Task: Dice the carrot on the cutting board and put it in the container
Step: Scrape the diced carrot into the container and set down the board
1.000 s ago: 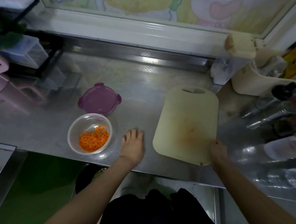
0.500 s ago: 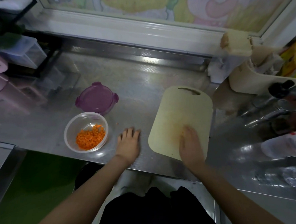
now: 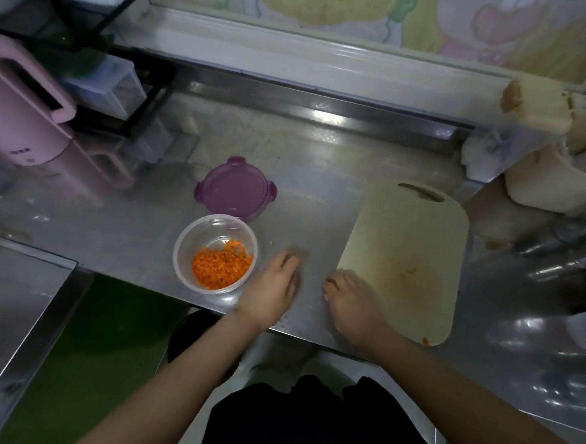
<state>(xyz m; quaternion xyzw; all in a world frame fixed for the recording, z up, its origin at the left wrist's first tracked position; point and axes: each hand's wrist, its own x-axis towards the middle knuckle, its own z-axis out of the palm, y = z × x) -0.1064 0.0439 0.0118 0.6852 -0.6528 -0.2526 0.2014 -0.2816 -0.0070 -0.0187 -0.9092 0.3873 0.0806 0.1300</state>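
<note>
- Two hands sit nearest the camera. The left hand (image 3: pixel 273 289) lies palm-down on the brushed-steel table (image 3: pixel 322 162), fingers flat, grasping nothing. The right hand (image 3: pixel 352 302) rests at the near-left corner of the cream plastic cutting board (image 3: pixel 411 236). Its fingers are blurred, so I cannot tell whether it is released or pinching something.
- A stray carrot bit (image 3: pixel 425 340) sits at the board's near edge, close to the table's front lip. Risk: a sweep of the right hand could flick it to the floor.
- The clear round plastic container (image 3: pixel 180 249) stands just left of the left hand, near the table's front edge. It is uncovered and holds the diced orange carrot (image 3: pixel 220 269). Risk: a sideways nudge from the left hand could tip it or slide it off.
- A small carrot scrap (image 3: pixel 410 271) lies mid-board and an orange fleck (image 3: pixel 271 243) lies on the table, neither in the container. Judgement: the task is nearly done, and these leftovers are easy to miss.
- The purple round plastic lid (image 3: pixel 233 187) lies just behind the container.
- The pink appliance (image 3: pixel 20 119) stands at far left, with a marking on its base too small to read.
- The cartoon picture (image 3: pixel 366 13) behind the window shows no legible writing.
</note>
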